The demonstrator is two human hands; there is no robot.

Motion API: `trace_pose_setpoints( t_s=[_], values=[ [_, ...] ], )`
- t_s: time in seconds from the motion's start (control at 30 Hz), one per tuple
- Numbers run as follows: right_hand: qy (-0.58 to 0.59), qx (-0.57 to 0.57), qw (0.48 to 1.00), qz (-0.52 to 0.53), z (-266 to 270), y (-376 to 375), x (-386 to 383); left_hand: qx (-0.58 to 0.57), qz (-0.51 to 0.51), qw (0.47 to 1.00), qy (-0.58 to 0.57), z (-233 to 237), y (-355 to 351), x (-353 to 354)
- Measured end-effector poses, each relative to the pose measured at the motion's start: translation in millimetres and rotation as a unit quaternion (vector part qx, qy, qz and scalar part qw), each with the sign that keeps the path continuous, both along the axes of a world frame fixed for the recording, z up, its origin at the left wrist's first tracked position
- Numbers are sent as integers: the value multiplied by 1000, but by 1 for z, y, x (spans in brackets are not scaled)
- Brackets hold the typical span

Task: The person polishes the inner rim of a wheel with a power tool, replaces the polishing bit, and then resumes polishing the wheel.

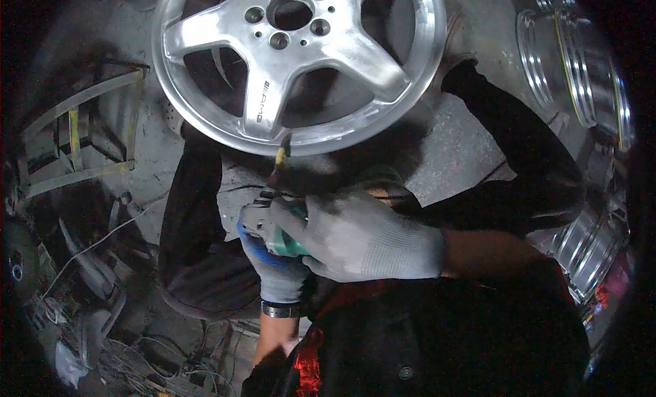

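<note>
A silver five-spoke alloy wheel (266,89), marked AMG on one spoke, lies face up in front of me. Both my gloved hands are closed around a green power grinder (290,243) with a grey metal head. My left hand (273,260), in a grey and blue glove with a watch at the wrist, grips the head from the left. Over the body, from the right, lies my right hand (372,236) in a grey glove. A thin yellow-and-dark bit (280,156) points from the tool toward the wheel's near rim; whether it touches cannot be made out.
Several shiny wheel rims (570,65) stand at the upper right, with more rims (591,250) below them. A worn metal frame (82,134) sits at the left. A cable (102,240) crosses the cluttered floor at the lower left. My bent legs flank the work.
</note>
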State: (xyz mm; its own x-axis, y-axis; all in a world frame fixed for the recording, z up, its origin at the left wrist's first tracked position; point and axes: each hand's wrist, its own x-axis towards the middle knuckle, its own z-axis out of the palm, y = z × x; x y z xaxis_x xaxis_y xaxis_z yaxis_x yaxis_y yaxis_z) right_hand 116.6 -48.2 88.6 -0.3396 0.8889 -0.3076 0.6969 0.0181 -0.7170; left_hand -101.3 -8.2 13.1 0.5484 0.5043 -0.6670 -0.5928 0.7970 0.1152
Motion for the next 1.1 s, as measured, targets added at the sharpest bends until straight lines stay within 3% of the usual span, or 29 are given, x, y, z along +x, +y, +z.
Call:
trace_pose_setpoints(
  t_s=[0.13,0.2,0.23,0.3,0.43,0.53,0.6,0.63,0.7,0.87,0.93,1.1],
  values=[
    [10,45,999,-14,-9,6,-7,56,-33,992,104,6,7,-3],
    [12,8,1000,-13,-5,8,-6,153,-106,951,249,2,6,-5],
    [12,8,1000,-14,-5,6,-4,153,-106,951,248,2,5,-3],
    [-4,48,999,-20,-6,-1,-1,67,-31,997,15,1,3,2],
    [-6,-10,1000,-7,-4,5,-1,48,-34,993,102,1,2,-3],
    [17,74,996,-37,-10,5,-3,68,-44,991,107,7,6,1],
    [24,14,999,-22,-4,5,2,123,-96,963,220,8,3,8],
    [22,12,999,-23,-1,2,5,122,-97,963,218,9,1,12],
    [-14,0,1000,-20,4,-8,12,4,-53,992,117,12,-5,19],
    [-11,12,1000,-13,-1,-13,15,47,-62,997,-14,1,-10,19],
    [1,27,999,-18,-5,-8,10,76,-84,971,212,8,-4,20],
    [24,82,995,-58,-17,-1,3,158,-110,947,258,20,4,27]
  ],
)
